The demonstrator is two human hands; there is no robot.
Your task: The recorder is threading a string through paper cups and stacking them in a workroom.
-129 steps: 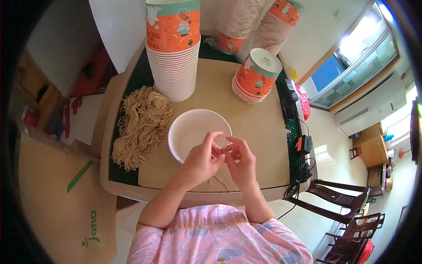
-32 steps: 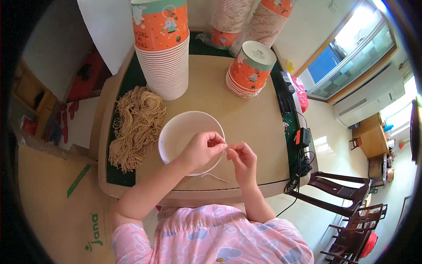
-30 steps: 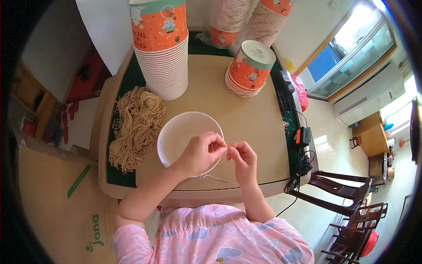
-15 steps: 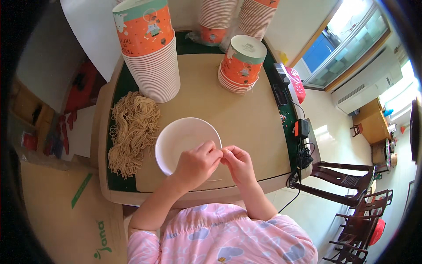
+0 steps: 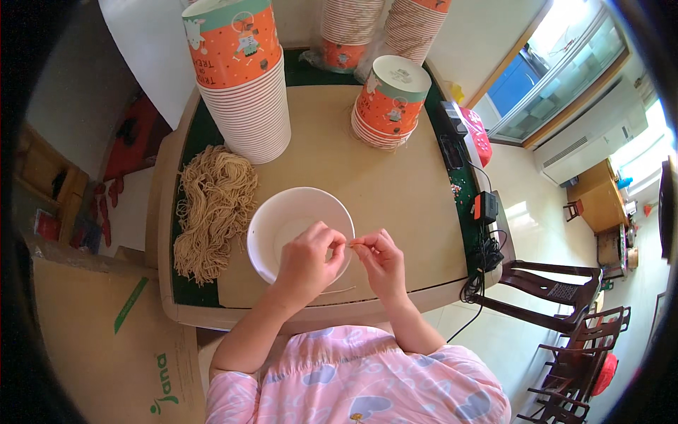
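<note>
A white paper bucket (image 5: 286, 212) stands mouth up near the table's front edge. At its right rim, my left hand (image 5: 309, 258) and my right hand (image 5: 381, 261) face each other with fingertips pinched and a small gap between them. They hold a thin beige string whose loose tail (image 5: 340, 290) shows on the table below the bucket. The knot or hole at the rim is too small to make out. A heap of beige strings (image 5: 214, 219) lies left of the bucket.
A tall stack of upturned paper buckets (image 5: 244, 106) stands behind the string heap. A shorter orange and green stack (image 5: 390, 102) is at the back right, with plastic-wrapped stacks (image 5: 344, 42) behind. Black cables (image 5: 484, 254) and a power strip (image 5: 452, 120) line the right edge.
My hands have drawn slightly apart at the rim, and my left hand has turned so its pinched thumb and finger show. The bucket has shifted slightly left.
</note>
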